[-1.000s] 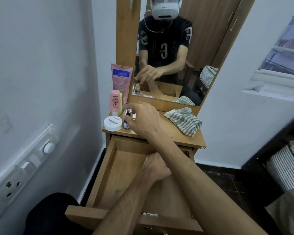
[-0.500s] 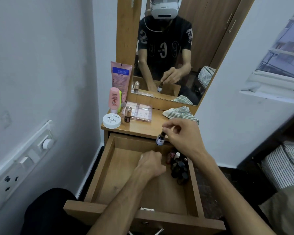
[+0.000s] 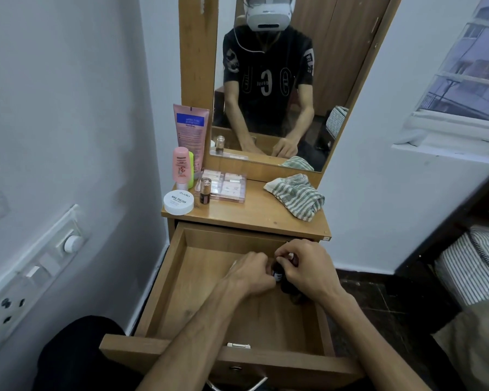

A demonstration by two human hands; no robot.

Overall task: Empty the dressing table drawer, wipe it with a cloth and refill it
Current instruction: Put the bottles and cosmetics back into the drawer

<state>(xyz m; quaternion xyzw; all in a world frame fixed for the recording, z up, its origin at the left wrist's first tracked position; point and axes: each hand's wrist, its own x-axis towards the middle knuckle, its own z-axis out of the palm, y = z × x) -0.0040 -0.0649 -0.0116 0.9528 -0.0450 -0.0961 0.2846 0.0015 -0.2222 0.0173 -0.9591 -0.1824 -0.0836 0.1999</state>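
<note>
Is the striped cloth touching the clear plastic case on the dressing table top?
Apart. The head view shows bare wood between the striped cloth and the clear plastic case on the table top.

Wooden dressing table top (image 3: 254, 214) — left: pink tube (image 3: 190, 130), pink bottle (image 3: 181, 167), white jar (image 3: 178, 202), small vial (image 3: 205, 190), clear palette (image 3: 228, 186). Right: striped cloth (image 3: 297, 196), crumpled

drawer (image 3: 206, 280) left half open, small bottles (image 3: 290, 287) crowd right

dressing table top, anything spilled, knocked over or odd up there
Nothing spilled or tipped. The small bottle, white jar and pink tubes stand upright. Only the striped cloth lies crumpled near the right edge.
</note>
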